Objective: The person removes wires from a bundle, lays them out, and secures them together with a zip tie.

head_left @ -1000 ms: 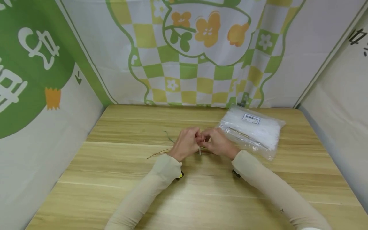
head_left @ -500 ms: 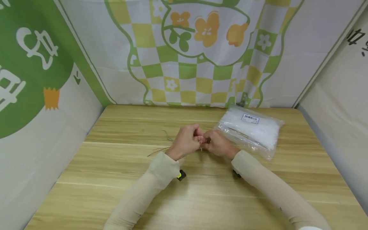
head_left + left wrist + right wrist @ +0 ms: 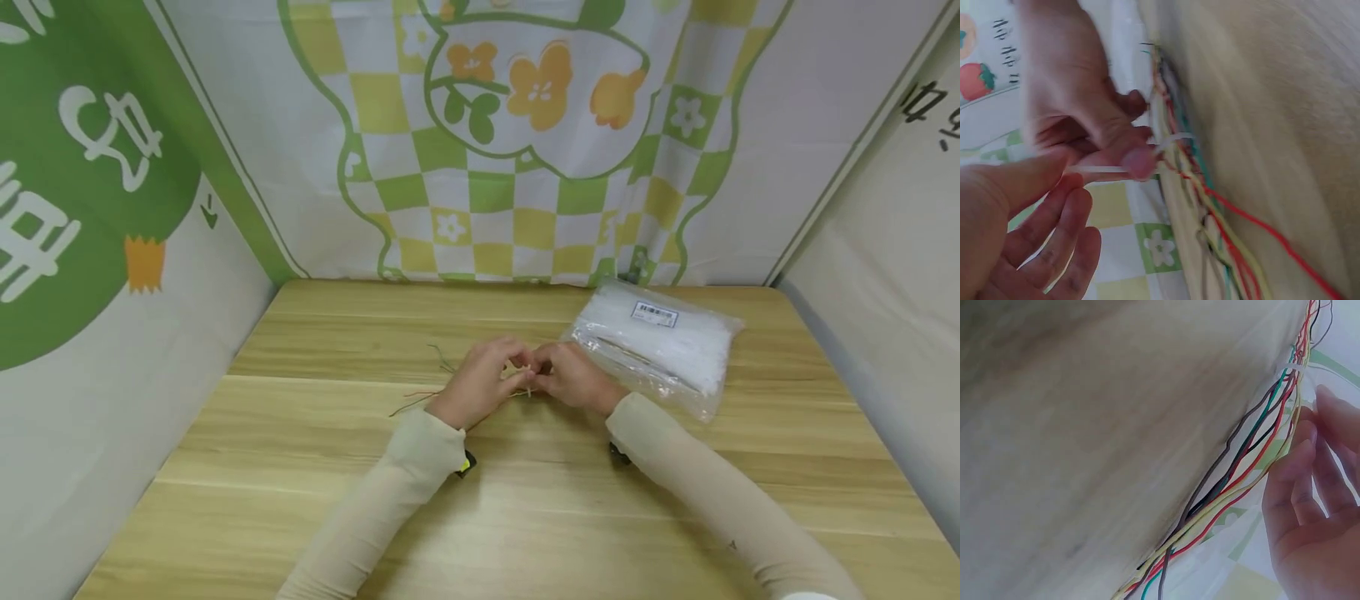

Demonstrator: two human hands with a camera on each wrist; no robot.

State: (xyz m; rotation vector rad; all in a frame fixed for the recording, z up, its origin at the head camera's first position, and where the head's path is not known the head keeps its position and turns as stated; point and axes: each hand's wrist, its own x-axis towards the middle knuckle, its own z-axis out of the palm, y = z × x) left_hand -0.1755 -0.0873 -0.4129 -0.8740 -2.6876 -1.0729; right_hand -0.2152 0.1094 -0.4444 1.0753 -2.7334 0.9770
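Colored wires (image 3: pixel 1210 512), red, yellow, green and dark, lie together in a loose bundle along the table. A thin white cable tie (image 3: pixel 1100 169) loops round this bundle. My left hand (image 3: pixel 478 385) pinches the tie's strip between thumb and forefinger, its other fingers loosely bent in the left wrist view. Opposite it, my right hand (image 3: pixel 573 379) holds the tie close beside the bundle, its thumb pressed along the strip. The hands almost meet in the head view and hide most of the bundle there. Thin wire ends (image 3: pixel 411 402) stick out left of the left hand.
A clear plastic bag (image 3: pixel 660 346) packed with white strips lies behind the right hand, with a barcode label (image 3: pixel 655 313) on top. The wooden table (image 3: pixel 315 467) backs onto a printed curtain (image 3: pixel 491 196), with cloth walls on both sides.
The left hand has shifted slightly and its thumb and forefinger now arch wider apart from the palm. The right hand stays nearly in place. The head view has tilted a little.
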